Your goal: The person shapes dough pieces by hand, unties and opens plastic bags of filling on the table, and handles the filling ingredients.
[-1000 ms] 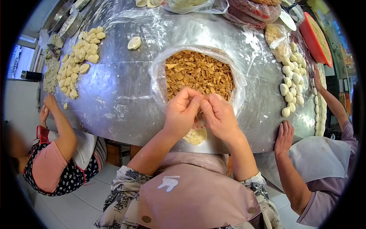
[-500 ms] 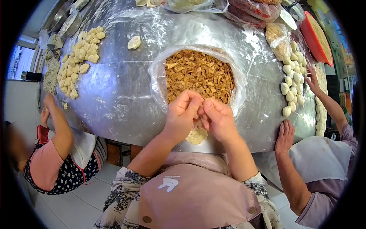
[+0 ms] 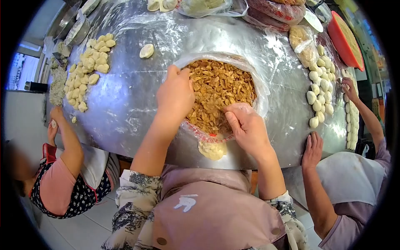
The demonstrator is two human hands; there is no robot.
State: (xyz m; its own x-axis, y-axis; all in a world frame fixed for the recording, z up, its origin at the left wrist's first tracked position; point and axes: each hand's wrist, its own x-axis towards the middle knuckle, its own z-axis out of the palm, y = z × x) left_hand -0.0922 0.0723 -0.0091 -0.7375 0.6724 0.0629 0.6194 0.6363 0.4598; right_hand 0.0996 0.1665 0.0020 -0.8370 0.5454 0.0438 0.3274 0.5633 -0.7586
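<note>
A clear plastic bag [image 3: 260, 89] lies open on the metal table, full of brown chopped filling [image 3: 221, 89]. My left hand [image 3: 176, 93] is closed on the bag's left rim, its fingertips partly hidden. At the near right rim my right hand [image 3: 248, 129] is closed, thumb and forefinger pinching the plastic over the filling. Red print shows on the bag's near edge between my hands. Just below that edge sits a pale lump of dough [image 3: 211, 151], partly covered by the bag.
Dough pieces [image 3: 89, 64] lie at left, round dough balls [image 3: 321, 89] at right. One dough piece [image 3: 146, 51] sits behind the bag. A red basin [image 3: 346, 41] and filled bags [image 3: 275, 12] stand farther back. Co-workers' hands [image 3: 312, 150] are at both sides.
My hands were together at the bag's near edge and have parted. The left moved up and left along the rim, the right slightly right. More of the near edge and dough shows.
</note>
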